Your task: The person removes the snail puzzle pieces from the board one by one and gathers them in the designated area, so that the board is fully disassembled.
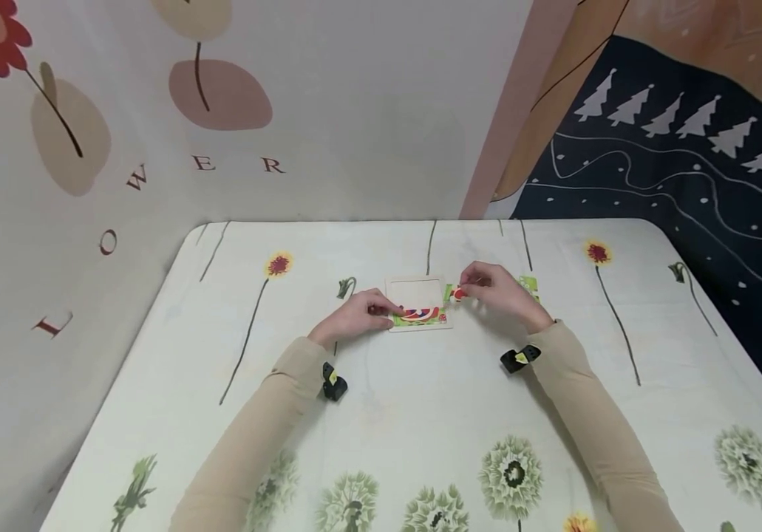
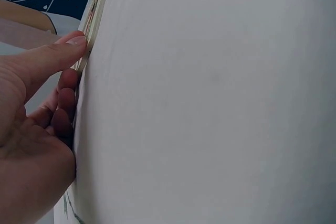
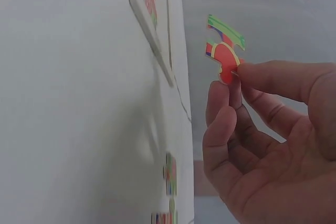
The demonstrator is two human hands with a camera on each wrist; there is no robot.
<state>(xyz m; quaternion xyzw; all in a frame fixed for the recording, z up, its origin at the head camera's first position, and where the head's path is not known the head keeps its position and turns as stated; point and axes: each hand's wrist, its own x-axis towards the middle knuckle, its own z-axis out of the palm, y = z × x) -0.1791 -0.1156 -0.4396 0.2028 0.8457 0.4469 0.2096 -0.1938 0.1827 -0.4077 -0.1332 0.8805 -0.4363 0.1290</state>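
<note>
A pale jigsaw puzzle board [image 1: 415, 290] lies flat on the table, its lower part filled with red and green puzzle pieces [image 1: 423, 318]. At its left edge my left hand [image 1: 357, 316] holds it, index finger over the pieces and thumb along the side. Just right of the board, my right hand [image 1: 497, 292] pinches a red and green puzzle piece [image 3: 226, 59] between thumb and fingertips. The right wrist view has this piece raised off the table, apart from the board. The left wrist view shows the board edge-on beside my thumb.
Beyond my right hand lie green loose puzzle pieces [image 1: 530, 287], partly hidden by it; the right wrist view shows more than one piece [image 3: 171, 174] there. A flower-printed cloth [image 1: 381, 414] covers the table. Printed fabric walls rise behind and at the sides.
</note>
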